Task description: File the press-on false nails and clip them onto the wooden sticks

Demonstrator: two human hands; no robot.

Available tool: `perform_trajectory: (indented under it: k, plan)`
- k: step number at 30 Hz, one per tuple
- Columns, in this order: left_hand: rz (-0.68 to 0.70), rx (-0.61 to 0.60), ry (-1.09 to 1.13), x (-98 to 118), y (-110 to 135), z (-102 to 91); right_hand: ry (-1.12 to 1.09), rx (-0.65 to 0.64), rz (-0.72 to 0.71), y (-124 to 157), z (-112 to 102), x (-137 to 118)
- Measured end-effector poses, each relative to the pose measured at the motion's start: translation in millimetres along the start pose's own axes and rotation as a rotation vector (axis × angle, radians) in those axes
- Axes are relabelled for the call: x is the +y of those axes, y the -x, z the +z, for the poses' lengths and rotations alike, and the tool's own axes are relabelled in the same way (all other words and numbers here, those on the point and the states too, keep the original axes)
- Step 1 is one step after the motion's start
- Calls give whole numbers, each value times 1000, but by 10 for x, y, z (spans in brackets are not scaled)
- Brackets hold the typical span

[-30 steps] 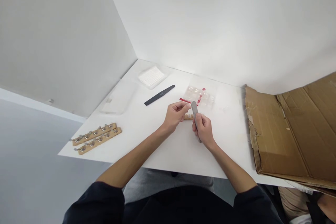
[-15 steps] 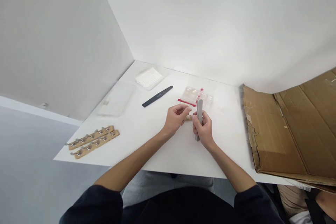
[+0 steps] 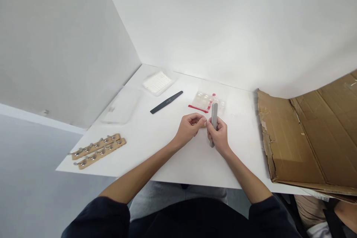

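My right hand (image 3: 218, 134) is closed around a grey nail file (image 3: 214, 114) held nearly upright. My left hand (image 3: 190, 126) is closed in a pinch, its fingertips almost meeting those of the right; whatever lies between them is too small to make out. Under the fingertips a bit of a small tan piece (image 3: 203, 125) shows, mostly hidden. Just beyond the hands lies a clear plastic pack (image 3: 202, 100) with rounded pockets and red markings. A black nail file (image 3: 166, 102) rests on the table to the left of it.
Clear box with a white gridded sheet (image 3: 157, 82) stands at the back; a clear lid (image 3: 119, 109) lies left. Two tan strips with metal knobs (image 3: 99, 150) sit at the front-left table corner. Folded cardboard (image 3: 295, 137) covers the right side. Another person's arm (image 3: 346, 212) shows lower right.
Both hands have shifted slightly, the right one a little to the right with the grey nail file. The fingertips of the two hands are closer together.
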State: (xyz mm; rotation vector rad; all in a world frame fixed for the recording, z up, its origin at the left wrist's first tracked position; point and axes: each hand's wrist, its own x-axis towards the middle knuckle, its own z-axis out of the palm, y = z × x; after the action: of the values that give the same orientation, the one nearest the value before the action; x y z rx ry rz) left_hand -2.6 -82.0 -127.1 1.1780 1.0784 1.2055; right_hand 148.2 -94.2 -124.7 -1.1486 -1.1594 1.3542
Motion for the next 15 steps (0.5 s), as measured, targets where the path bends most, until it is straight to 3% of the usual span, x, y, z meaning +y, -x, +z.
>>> perform_trajectory:
  k: [10, 15]
  plan:
    - [-84, -82, 95, -6, -60, -40, -6, -61, 2, -27, -41, -64]
    - [-76, 70, 126, 35, -80, -37, -15, -109, 8, -2, -28, -21]
